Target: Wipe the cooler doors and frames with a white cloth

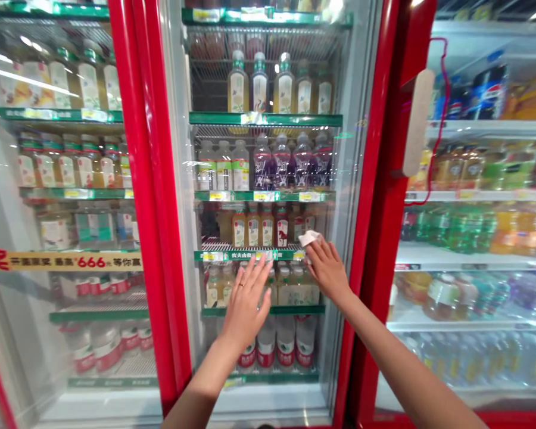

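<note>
A red-framed drinks cooler stands before me, its glass door (339, 196) shut. My left hand (245, 301) lies flat on the glass with fingers stretched out, a ring on one finger. My right hand (326, 268) presses a small white cloth (309, 238) against the glass with flat fingers, near the door's right side. Behind the glass, green-edged shelves (263, 119) carry rows of bottled drinks: yellow tea bottles (259, 86) at the top, purple bottles (290, 161) below, red-labelled water bottles (286, 342) at the bottom.
A second glass door (62, 196) on the left bears a yellow banner (62, 261) with red characters and "666". On the right, a red door frame (384, 208) with a pale handle (416, 122) borders another cooler of soft drinks (473, 232).
</note>
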Demonstrator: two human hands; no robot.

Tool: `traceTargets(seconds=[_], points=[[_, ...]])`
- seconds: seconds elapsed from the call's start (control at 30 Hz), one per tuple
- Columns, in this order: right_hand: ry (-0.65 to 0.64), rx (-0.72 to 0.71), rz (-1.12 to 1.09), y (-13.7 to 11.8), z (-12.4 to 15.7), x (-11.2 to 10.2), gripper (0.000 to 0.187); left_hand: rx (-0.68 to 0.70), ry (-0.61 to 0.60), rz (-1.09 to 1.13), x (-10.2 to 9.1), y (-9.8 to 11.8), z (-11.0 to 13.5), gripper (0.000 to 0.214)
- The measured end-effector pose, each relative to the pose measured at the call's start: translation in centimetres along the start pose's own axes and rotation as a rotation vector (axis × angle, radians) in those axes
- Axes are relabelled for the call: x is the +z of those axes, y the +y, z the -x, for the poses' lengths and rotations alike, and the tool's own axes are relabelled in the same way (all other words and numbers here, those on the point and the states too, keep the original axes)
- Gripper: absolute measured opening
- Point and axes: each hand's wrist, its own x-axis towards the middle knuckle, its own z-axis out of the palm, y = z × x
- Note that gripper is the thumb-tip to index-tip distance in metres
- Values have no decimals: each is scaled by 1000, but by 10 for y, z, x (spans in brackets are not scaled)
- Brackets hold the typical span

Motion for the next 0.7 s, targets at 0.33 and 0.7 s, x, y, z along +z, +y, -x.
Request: traceTargets(seconds=[0.33, 0.7], points=[[181, -259, -175, 76, -91, -38, 59, 212, 135, -96, 69, 43, -135, 95], [346, -262, -204, 154, -222, -101, 64, 235, 282, -186, 29, 97, -335, 93]])
